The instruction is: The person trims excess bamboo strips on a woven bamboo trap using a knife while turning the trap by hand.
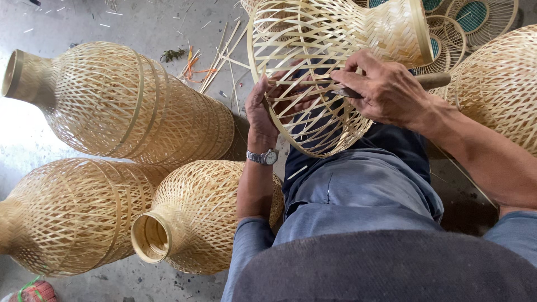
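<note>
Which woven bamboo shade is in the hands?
The unfinished shade on the lap: left hand grips its rim, right hand works it with a tool. The others lie untouched.

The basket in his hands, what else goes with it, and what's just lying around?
In use:
- woven basket, on the lap
- left hand, gripping the basket's rim
- right hand, holding a knife
- knife with a wooden handle, its blade at the weave

Lying about:
- three finished baskets on the floor
- loose bamboo strips
- round woven frames
</note>
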